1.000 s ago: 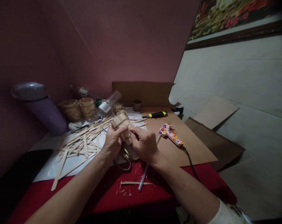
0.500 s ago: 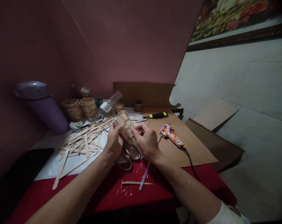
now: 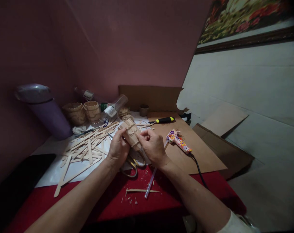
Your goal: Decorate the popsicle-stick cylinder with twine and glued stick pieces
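A small cup-like piece covered in wooden craft sticks [image 3: 131,136], with twine tied round it in a bow, is tilted between my hands. My left hand [image 3: 118,147] is closed around its left side, thumb on the front. My right hand [image 3: 153,145] is closed in a pinch at the bow on its right side; whether it grips a twine end is too small to make out. Just below the piece lie scissors [image 3: 136,167], their handles toward me. A clear glue stick [image 3: 150,183] lies under my right wrist.
Loose craft sticks [image 3: 88,149] are piled on white paper at left. A flowered glue gun [image 3: 179,141] with a black cord and a utility knife [image 3: 165,120] lie on cardboard at right. Behind stand twine-trimmed cups [image 3: 92,111], a plastic bottle [image 3: 116,105] and a purple tumbler [image 3: 48,113].
The stick-covered piece has turned slightly, so its front and bow show more plainly. My left thumb has shifted toward its edge. My right hand stays nearly in place.
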`<move>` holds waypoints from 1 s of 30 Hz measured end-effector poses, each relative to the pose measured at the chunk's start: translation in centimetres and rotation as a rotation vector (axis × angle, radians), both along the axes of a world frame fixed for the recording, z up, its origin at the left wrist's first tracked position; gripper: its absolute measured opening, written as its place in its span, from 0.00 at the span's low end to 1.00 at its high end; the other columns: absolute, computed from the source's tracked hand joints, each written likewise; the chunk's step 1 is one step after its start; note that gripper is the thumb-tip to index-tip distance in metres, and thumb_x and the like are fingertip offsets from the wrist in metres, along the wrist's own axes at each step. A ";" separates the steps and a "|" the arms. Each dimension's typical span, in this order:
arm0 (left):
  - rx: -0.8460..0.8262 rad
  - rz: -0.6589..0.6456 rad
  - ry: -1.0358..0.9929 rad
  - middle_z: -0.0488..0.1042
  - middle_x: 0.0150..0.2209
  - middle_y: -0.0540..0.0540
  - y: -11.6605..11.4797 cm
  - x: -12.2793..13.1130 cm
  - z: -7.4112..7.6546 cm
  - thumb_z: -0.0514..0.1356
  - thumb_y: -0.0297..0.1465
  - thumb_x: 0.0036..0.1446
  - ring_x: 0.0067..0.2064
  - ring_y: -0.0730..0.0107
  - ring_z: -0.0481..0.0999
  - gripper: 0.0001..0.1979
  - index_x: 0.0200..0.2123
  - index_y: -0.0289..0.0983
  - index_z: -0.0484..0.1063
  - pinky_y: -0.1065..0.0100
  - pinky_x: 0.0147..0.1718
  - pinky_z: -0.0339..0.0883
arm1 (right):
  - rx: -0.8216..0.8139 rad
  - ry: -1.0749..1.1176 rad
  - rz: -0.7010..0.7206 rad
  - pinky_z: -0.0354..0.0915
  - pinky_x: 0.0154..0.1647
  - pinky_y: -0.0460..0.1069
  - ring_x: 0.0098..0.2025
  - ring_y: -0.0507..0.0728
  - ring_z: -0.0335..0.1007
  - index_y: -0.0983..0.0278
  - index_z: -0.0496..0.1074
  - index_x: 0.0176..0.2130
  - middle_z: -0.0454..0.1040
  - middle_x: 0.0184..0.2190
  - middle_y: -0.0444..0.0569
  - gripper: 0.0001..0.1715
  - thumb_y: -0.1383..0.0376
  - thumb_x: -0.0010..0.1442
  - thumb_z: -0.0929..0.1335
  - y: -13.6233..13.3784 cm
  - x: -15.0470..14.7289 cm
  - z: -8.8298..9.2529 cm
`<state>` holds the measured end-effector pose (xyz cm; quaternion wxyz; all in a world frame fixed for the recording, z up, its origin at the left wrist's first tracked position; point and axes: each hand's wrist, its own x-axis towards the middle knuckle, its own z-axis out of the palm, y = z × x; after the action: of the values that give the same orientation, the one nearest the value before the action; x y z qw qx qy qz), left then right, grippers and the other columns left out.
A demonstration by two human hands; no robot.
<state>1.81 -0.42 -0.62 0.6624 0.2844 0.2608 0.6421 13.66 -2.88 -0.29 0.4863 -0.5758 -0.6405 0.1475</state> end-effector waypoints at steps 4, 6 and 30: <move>-0.038 0.048 -0.035 0.79 0.31 0.45 0.0 0.1 0.0 0.63 0.33 0.49 0.37 0.61 0.79 0.11 0.35 0.34 0.75 0.64 0.42 0.71 | 0.001 -0.074 0.014 0.59 0.26 0.45 0.25 0.53 0.72 0.63 0.74 0.31 0.78 0.23 0.44 0.07 0.63 0.60 0.69 -0.2 0.1 0.2; -0.060 0.041 -0.051 0.79 0.32 0.45 0.0 0.1 0.2 0.62 0.32 0.50 0.36 0.63 0.79 0.10 0.36 0.33 0.75 0.65 0.43 0.71 | 0.017 -0.187 0.005 0.58 0.27 0.45 0.27 0.54 0.74 0.62 0.75 0.33 0.79 0.25 0.45 0.08 0.62 0.62 0.68 -0.3 0.1 0.4; -0.070 0.269 -0.162 0.79 0.34 0.47 2.0 -2.1 1.2 0.61 0.31 0.54 0.41 0.63 0.78 0.07 0.37 0.38 0.76 0.62 0.47 0.71 | -0.265 -0.758 -0.138 0.62 0.32 0.49 0.38 0.61 0.79 0.61 0.80 0.39 0.82 0.36 0.55 0.13 0.65 0.62 0.65 1.6 2.1 0.1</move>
<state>-0.32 1.56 0.62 0.5988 0.1710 0.2647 0.7363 15.77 -1.25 -0.18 0.1460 -0.6886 -0.7097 -0.0270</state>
